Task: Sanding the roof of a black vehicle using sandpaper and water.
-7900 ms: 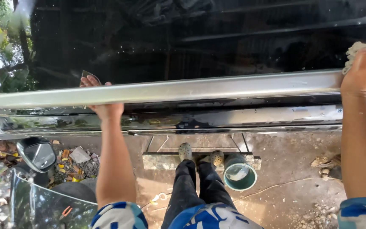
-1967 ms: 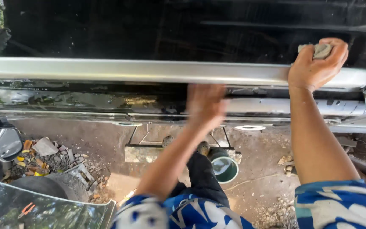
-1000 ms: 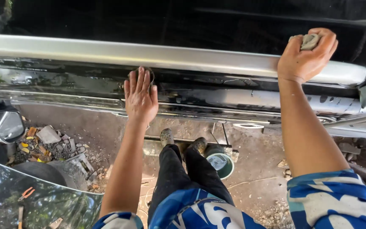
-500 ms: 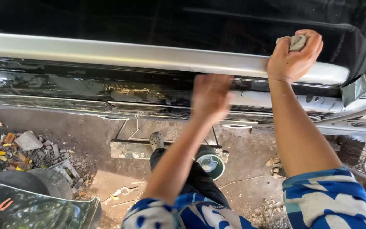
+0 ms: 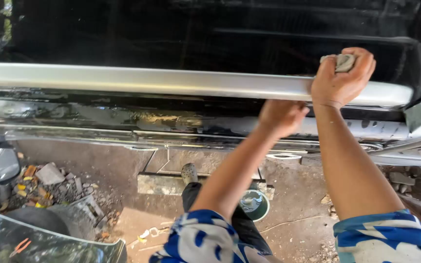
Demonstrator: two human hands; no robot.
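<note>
Near: your left hand (image 5: 281, 116) shifted right since half second ago, now just below rail, close beside your right forearm; fingers curled loosely, holding nothing visible, knuckles toward dark wet body panel (image 5: 123, 117). Looks like bracing spot moved closer to working hand.

Farther: your right hand (image 5: 339, 78) barely moved, planted on top of silver roof rail (image 5: 171, 82) near its right end, fingers clamped on grey cloth wad (image 5: 339, 62). Arm extended, wrist bent over rail.

Beyond: black roof (image 5: 196, 34).

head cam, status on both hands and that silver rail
Right hand shut on a small pad, pressed on the silver rail. Left hand against the black body just below it, grip unclear. Nothing blocking the rail.
</note>
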